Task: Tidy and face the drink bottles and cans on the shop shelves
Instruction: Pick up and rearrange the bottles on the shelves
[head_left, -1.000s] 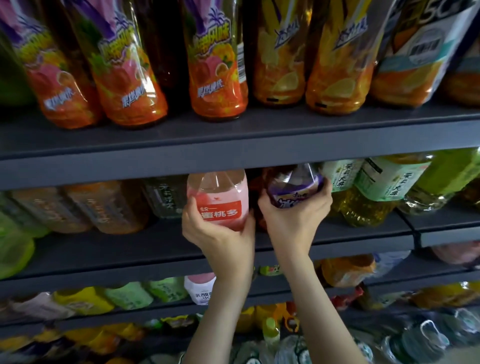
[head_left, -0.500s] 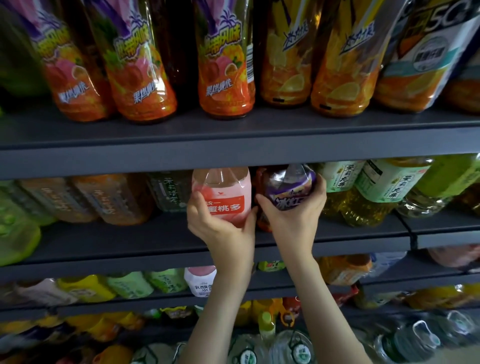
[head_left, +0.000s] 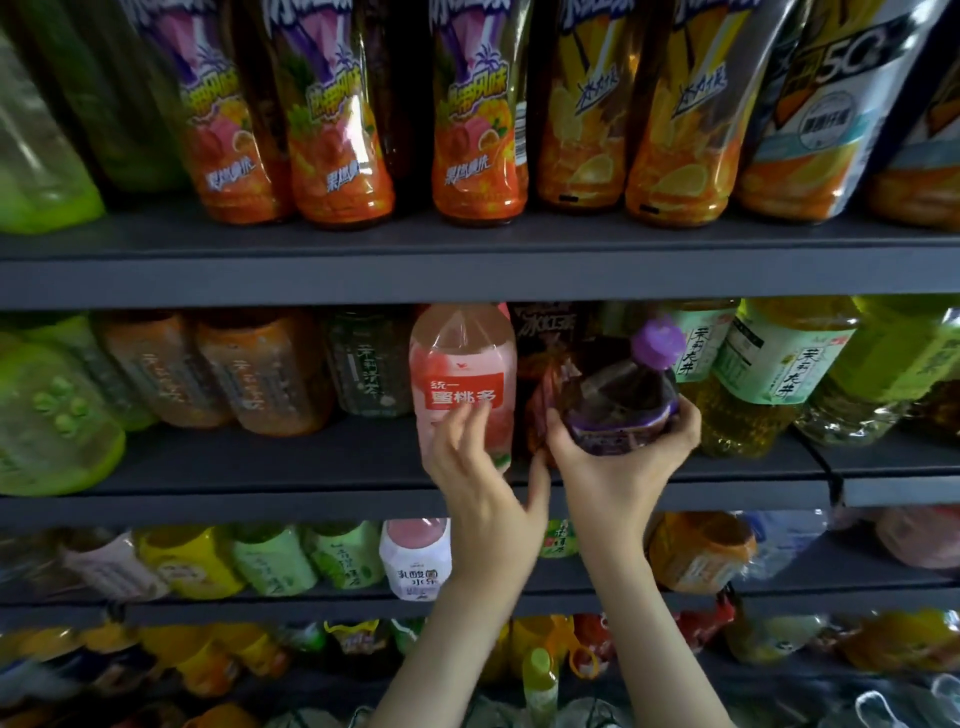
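A pink peach drink bottle (head_left: 460, 374) with a red label stands at the front of the second shelf (head_left: 260, 506). My left hand (head_left: 480, 467) touches its lower front with loose, spread fingers. Right beside it, my right hand (head_left: 618, 467) grips a dark bottle with a purple cap (head_left: 623, 395). That bottle is tilted, pulled out past the shelf edge, cap pointing up and right. Another dark red-labelled bottle (head_left: 545, 364) stands behind in the gap between the two.
The top shelf (head_left: 467, 275) carries tall orange and yellow iced-tea bottles (head_left: 478, 130). Green-tea bottles (head_left: 774, 364) stand right of my right hand, orange ones (head_left: 260, 374) to the left. Lower shelves hold several small bottles, among them a white-pink one (head_left: 413, 561).
My right hand has drawn the purple-capped bottle out from under the upper shelf and tilted it, so its cap now shows. My left hand has loosened its grasp on the pink bottle.
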